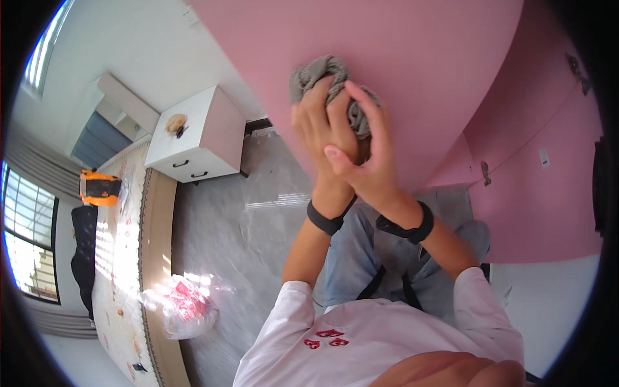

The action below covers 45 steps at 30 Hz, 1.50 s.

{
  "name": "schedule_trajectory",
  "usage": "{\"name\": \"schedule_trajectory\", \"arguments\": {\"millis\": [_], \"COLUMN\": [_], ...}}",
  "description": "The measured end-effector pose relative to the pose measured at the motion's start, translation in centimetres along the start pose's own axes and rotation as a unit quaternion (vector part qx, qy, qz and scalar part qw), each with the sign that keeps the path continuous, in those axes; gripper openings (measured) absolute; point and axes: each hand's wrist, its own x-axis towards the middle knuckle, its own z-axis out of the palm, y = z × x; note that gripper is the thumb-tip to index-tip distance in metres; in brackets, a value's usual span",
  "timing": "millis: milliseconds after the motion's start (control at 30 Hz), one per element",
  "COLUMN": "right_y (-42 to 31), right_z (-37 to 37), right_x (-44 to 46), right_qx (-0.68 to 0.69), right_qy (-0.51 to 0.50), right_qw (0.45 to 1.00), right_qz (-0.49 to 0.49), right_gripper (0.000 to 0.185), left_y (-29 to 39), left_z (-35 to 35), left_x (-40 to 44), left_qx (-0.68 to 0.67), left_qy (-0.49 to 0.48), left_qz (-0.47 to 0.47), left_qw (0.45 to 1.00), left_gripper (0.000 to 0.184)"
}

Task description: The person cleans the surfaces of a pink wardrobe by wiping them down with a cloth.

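Observation:
A crumpled grey cloth [320,68] is bunched up in front of the broad pink panel [412,58]. My left hand [320,122] is closed on the cloth, its fingers bent into the folds. Against it lies my right hand [376,151], with its thumb across the back of the left hand and its fingers curled at the cloth's right side. Part of the cloth is hidden behind both hands. Each wrist wears a black band.
An open pink cabinet door [535,168] with metal hinges stands at right. On the left are a white nightstand [200,135], a bed [119,258] with an orange-black bag [100,188], and a plastic bag [190,309] on the grey floor [232,238].

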Motion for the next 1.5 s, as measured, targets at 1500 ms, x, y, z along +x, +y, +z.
{"name": "schedule_trajectory", "arguments": {"millis": [1500], "right_y": [3.1], "right_z": [4.7], "right_x": [-2.0], "right_qx": [-0.052], "right_qy": [-0.03], "right_qw": [0.997], "right_qz": [-0.039], "right_gripper": [0.074], "left_y": [-6.0], "left_z": [0.5], "left_x": [-3.5], "left_qx": [-0.052], "left_qy": [0.064], "left_qz": [0.008], "left_qw": [0.997], "left_gripper": [0.033]}}
